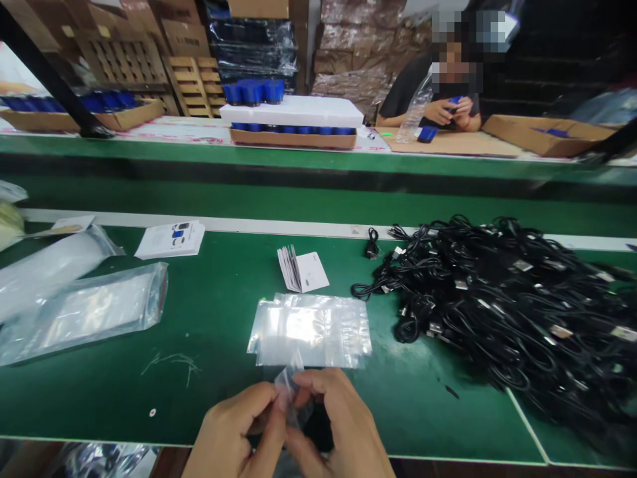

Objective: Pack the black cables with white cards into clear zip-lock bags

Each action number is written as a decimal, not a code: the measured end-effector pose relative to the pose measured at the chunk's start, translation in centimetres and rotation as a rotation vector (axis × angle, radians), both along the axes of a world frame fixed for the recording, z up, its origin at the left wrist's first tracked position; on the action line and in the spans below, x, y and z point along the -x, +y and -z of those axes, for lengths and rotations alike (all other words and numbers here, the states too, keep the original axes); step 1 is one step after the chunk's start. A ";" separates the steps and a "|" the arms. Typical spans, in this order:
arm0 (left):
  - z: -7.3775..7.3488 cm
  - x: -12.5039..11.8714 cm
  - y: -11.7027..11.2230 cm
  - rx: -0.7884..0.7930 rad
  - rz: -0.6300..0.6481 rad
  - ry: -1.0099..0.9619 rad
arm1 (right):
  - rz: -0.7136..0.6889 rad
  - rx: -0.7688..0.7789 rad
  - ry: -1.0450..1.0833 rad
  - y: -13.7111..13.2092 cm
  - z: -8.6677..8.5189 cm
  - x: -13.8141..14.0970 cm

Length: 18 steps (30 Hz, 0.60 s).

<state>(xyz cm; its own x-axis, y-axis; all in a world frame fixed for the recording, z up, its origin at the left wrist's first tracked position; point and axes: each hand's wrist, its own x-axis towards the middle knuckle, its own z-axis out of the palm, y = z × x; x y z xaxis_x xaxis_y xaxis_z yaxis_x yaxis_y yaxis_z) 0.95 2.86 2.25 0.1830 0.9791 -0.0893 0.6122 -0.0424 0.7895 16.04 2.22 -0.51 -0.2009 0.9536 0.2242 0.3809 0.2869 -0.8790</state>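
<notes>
Green work table (pixel 99 398) carries a heap of black cables (pixel 497 312) and a stack of clear bags (pixel 308 330). Near the front edge, the left hand (pixel 233 431) and right hand (pixel 338 425) pinch a small clear bag (pixel 288 392) between fingertips. If their grip is too light, the thin plastic could slip; pulling too hard could tear it.

Between the left hand (pixel 233 431) and right hand (pixel 338 425), a clear plastic bag (pixel 287 392) shows colourless against the green work mat (pixel 199 392), with silvery clear bags (pixel 308 330) just beyond, a white leaflet (pixel 311 272) farther ahead, and black cables (pixel 497 312) with silver plugs to the right.
</notes>
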 end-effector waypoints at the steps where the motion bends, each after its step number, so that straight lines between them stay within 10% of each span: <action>1: 0.2 0.1 -0.1 0.012 0.012 -0.001 | 0.029 -0.071 -0.038 -0.1 0.1 -0.1; 12: 2.2 -0.8 -0.2 -0.255 0.132 0.101 | -0.052 -0.191 -0.127 -0.3 0.9 -0.3; 18: 2.3 -0.8 -0.2 -0.407 0.185 0.151 | -0.011 -0.320 -0.567 0.0 -0.6 -0.6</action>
